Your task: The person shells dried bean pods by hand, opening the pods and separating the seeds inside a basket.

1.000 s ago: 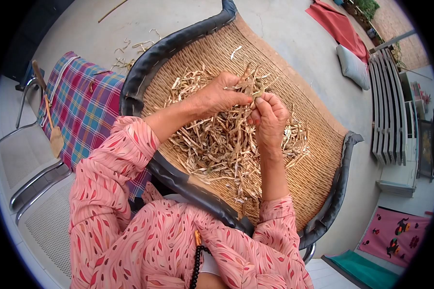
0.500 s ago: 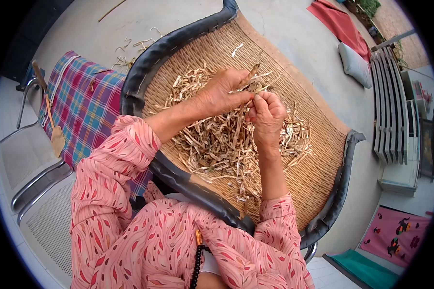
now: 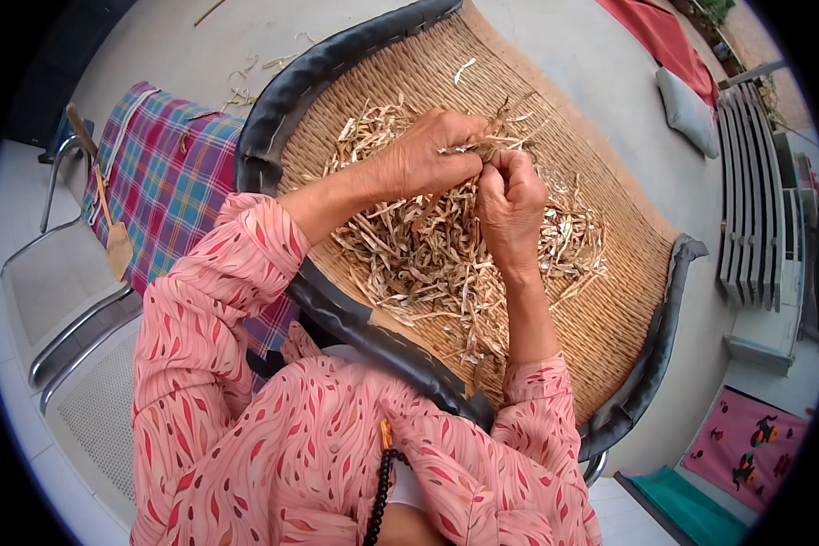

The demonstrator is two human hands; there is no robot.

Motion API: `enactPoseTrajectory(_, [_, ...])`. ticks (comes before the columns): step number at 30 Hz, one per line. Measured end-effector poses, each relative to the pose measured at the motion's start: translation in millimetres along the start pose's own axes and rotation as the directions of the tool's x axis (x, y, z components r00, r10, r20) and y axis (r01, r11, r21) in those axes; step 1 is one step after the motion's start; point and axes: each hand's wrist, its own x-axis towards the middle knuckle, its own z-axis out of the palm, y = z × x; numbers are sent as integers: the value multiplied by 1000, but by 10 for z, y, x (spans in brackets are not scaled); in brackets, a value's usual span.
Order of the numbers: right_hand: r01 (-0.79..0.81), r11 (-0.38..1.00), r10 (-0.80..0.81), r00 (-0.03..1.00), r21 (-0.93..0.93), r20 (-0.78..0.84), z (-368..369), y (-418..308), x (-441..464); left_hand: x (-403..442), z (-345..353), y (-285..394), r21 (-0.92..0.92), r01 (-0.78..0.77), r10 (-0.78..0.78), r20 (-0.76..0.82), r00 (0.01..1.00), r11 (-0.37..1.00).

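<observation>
My left hand is closed around a small bunch of dry, straw-coloured plant pods, whose ends stick out past the fingers. Close against it, my right hand is closed too, its thumb and index finger pinching at the bunch. What sits exactly between those fingertips is hidden. Below both hands lies a loose heap of dried pods, curled and split, in tan and brown. The heap rests on a woven winnowing tray with a thick black rim, which is close to my body.
Metal chairs stand at the left, beside a plaid cloth with a wooden spatula against it. Some pod scraps lie on the floor. A grey cushion, red cloth and slatted rack are at the right.
My hands have drawn closer together, and the right fingers have curled in more tightly at the bunch. The whole view has shifted slightly, with the tray appearing further right.
</observation>
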Motion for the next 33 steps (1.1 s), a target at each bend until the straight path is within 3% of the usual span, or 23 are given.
enactPoseTrajectory(3, [-42,998,41,999,48,15,-28,19,6,-25,44,69,-249,95,-105,-26,994,964])
enactPoseTrajectory(5, [-135,984,128,989,114,70,-90,38,9,-7,62,30,-274,105,-117,-30,993,956])
enactPoseTrajectory(13, [14,1000,-14,1000,12,3,-1,41,-5,-28,22,52,-338,130,-130,25,991,932])
enactPoseTrajectory(15, [42,998,-43,999,-39,-3,18,142,1,-65,103,59,-377,192,-193,37,981,906])
enactPoseTrajectory(17, [-256,932,246,967,257,72,-12,279,-22,-69,143,76,-397,246,-242,60,968,884])
enactPoseTrajectory(19, [-447,725,405,892,524,200,-98,336,-1,-38,128,97,-399,283,-276,75,958,872])
enactPoseTrajectory(20, [-447,652,400,889,612,223,-132,344,2,-1,61,90,-431,306,-309,66,949,849])
enactPoseTrajectory(24, [-442,597,400,887,669,230,-229,208,64,37,-80,30,-529,367,-433,-2,901,765])
enactPoseTrajectory(28, [-425,548,360,897,721,255,-216,177,75,37,-54,178,-566,289,-347,6,938,772])
enactPoseTrajectory(33, [-403,624,343,911,670,228,-212,156,67,45,-45,151,-573,252,-333,-38,942,779])
